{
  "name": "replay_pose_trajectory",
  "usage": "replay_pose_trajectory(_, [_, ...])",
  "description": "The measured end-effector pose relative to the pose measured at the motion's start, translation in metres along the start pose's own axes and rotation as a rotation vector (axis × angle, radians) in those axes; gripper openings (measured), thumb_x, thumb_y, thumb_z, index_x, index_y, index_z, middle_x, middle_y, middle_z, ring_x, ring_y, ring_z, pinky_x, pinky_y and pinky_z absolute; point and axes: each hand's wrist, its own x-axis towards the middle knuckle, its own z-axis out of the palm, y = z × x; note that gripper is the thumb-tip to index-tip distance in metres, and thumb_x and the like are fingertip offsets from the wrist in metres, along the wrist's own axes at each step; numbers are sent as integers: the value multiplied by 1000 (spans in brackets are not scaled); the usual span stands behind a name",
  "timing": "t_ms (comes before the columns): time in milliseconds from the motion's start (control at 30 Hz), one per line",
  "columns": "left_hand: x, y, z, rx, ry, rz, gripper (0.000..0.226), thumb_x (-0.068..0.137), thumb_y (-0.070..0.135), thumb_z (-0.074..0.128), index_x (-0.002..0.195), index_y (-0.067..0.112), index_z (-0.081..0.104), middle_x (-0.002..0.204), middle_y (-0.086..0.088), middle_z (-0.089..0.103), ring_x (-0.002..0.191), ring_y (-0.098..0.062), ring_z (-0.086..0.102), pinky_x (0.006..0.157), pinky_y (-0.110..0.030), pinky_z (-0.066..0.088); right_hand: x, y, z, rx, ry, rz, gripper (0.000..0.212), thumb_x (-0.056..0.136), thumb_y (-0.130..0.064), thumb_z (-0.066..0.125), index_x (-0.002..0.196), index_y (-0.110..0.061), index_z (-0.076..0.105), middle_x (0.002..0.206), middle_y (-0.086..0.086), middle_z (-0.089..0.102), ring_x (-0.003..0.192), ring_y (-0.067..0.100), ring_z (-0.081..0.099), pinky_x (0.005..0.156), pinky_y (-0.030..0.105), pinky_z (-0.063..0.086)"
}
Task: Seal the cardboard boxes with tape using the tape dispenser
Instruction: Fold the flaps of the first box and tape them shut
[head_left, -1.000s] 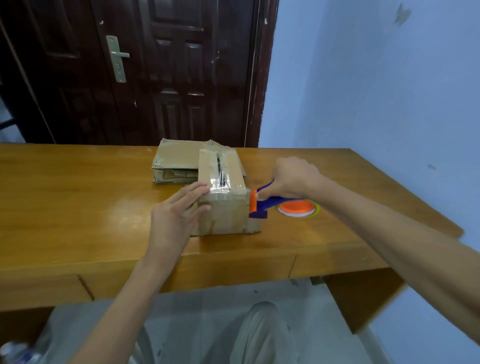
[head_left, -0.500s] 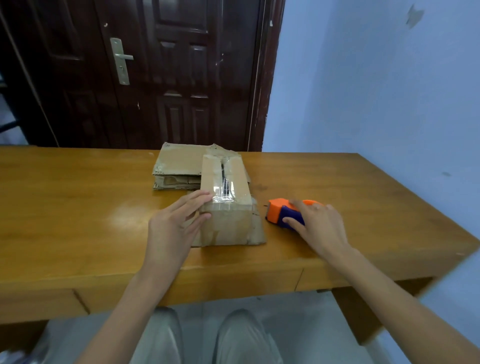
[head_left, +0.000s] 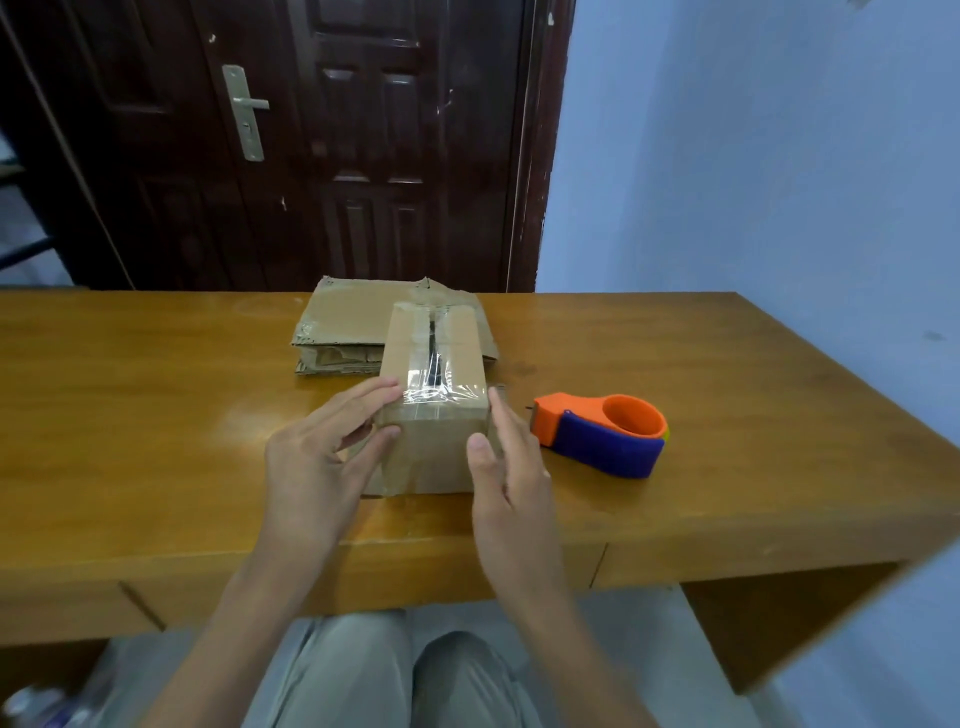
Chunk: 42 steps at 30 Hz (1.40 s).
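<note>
Bare forearms without sleeves, 2 knees in light grey-beige trousers (head_left: 363, 675).

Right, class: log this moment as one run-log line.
left hand: on box left side | right hand: at box right side | tape dispenser: on table, unheld | flattened cardboard: behind box

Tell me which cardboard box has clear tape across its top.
The upright box between both hands; the flattened boxes behind it lie collapsed.
</note>
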Motion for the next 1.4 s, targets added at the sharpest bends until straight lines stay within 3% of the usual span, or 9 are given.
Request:
replay_pose_trajectory(200, [-2, -4, 3, -5, 29, -15, 44, 89, 19, 77, 132, 22, 72, 135, 9, 70, 122, 9, 62, 94, -34, 63, -7, -2, 26, 135, 80, 64, 54, 110, -54, 33, 162, -47, 22, 163, -34, 25, 151, -14, 15, 109, -4, 11])
replay_pose_trajectory(367, [-5, -3, 6, -28, 42, 1, 42, 91, 23, 74, 133, 24, 70, 135, 6, 70, 116, 0, 68, 87, -41, 66, -7, 1, 32, 215, 128, 97, 55, 108, -55, 35, 162, -46, 28, 164, -31, 31, 152, -9, 21, 129, 40, 26])
replay_pose_trajectory(600, [2, 5, -1, -52, 26, -47, 30, 107, 38, 57, 127, 26, 76, 131, 18, 71, 114, 1, 68, 80, -35, 64, 16, -11, -3, 222, 131, 123, 49, 113, -49, 30, 140, -28, 66, 133, -5, 72, 127, 9, 62, 109, 43, 51])
replay_pose_trajectory(767, [18, 11, -5, -120, -7, -178, 45, 111, 48, 41, 102, 30, 81, 112, 21, 70, 117, -7, 57, 89, -31, 50, 58, -30, -36, -113, 57, 123, 74, 98, -80, 30, 101, -27, 83, 99, -13, 80, 98, 4, 72, 96, 47, 59])
replay_pose_trajectory(833, [25, 8, 1, -121, -36, -184, 31, 109, 39, 54, 94, 25, 76, 106, 16, 64, 109, -9, 57, 84, -35, 54, 69, -43, -38, -223, -11, 129, 73, 92, -85, 35, 119, -30, 74, 110, -10, 78, 100, 7, 71, 91, 43, 59])
replay_pose_trajectory(933, [34, 11, 15, -250, -60, -316, 17, 98, 25, 69, 83, 22, 62, 107, 11, 57, 109, -13, 58, 91, -42, 57, 78, -63, -25, -192, -192, 266, 82, 92, -72, 58, 158, -30, 34, 147, -3, 57, 123, 16, 59, 90, 33, 47])
replay_pose_trajectory(1133, [44, 29, 28, -588, -2, -731, 37, 81, 54, 60, 113, 39, 47, 149, 24, 45, 130, -11, 52, 102, -48, 54, 80, -53, 12, -92, -133, 299, 50, 91, -56, 73, 129, -36, 49, 102, -28, 59, 88, -9, 57, 66, 15, 45])
replay_pose_trajectory(1300, [37, 22, 33, -598, -48, -719, 53, 100, 47, 63, 145, 53, 36, 126, 37, 48, 111, 6, 54, 84, -27, 51, 79, -45, 7, 33, -187, 282, 44, 99, -47, 66, 139, -36, 54, 112, -22, 65, 100, 0, 63, 73, 19, 51])
replay_pose_trajectory(1400, [41, 17, 34, -673, -63, -756, 51, 106, 33, 58, 148, 52, 37, 134, 25, 51, 113, -3, 58, 81, -29, 53, 86, -41, -5, 89, -243, 312, 43, 102, -33, 64, 144, -35, 57, 114, -18, 71, 101, 3, 68, 78, 23, 55])
